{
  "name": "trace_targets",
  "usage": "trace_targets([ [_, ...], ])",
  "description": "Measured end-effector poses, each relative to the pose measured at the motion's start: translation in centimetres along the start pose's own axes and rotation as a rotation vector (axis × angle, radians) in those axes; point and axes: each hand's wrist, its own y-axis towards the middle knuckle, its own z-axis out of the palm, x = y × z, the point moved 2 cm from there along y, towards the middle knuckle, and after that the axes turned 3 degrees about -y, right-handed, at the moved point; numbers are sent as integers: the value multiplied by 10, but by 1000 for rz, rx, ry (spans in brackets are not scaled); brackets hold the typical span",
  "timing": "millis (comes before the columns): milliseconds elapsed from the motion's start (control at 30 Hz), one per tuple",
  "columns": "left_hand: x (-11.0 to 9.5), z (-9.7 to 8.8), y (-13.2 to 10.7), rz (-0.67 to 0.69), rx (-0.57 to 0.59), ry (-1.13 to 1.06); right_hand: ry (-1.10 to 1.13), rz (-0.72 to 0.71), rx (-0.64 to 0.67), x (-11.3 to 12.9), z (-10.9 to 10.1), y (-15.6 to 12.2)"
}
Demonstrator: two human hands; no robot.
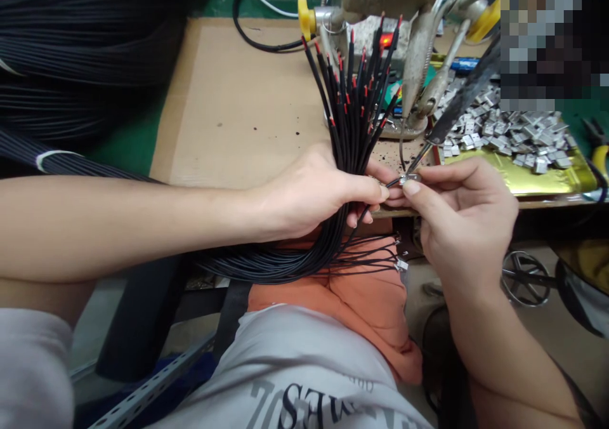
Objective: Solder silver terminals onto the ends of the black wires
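My left hand point(316, 191) is closed round a thick bundle of black wires point(352, 112) whose red-tipped ends fan upward over the bench. Its thumb and forefinger also pinch one single wire end. My right hand point(459, 210) pinches a small metal terminal point(409, 178) against that wire end, fingertip to fingertip with the left hand. Below the hands, the bundle loops across my lap, and a few wire ends with metal terminals point(400, 263) stick out to the right.
A cardboard sheet point(242, 112) covers the bench. A press machine point(409, 42) stands behind the wires. A gold tray point(523, 175) holds a heap of loose metal terminals point(514, 134). More black cable point(80, 48) lies piled at the far left.
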Motion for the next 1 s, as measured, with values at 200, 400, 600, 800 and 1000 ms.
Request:
trace_targets([
  [200,-1,1,0,-2,10,4,13,-19,-13,-1,-1,0],
  [400,0,0,-2,-8,24,-10,-52,2,13,1,-1,-2],
  [600,2,1,-1,-8,54,-24,-92,-4,10,3,-2,-3],
  [800,-2,5,-8,-62,79,45,-71,13,62,14,-4,-7],
  [1000,-8,10,-16,-72,147,206,-227,38,250,37,-36,-1],
])
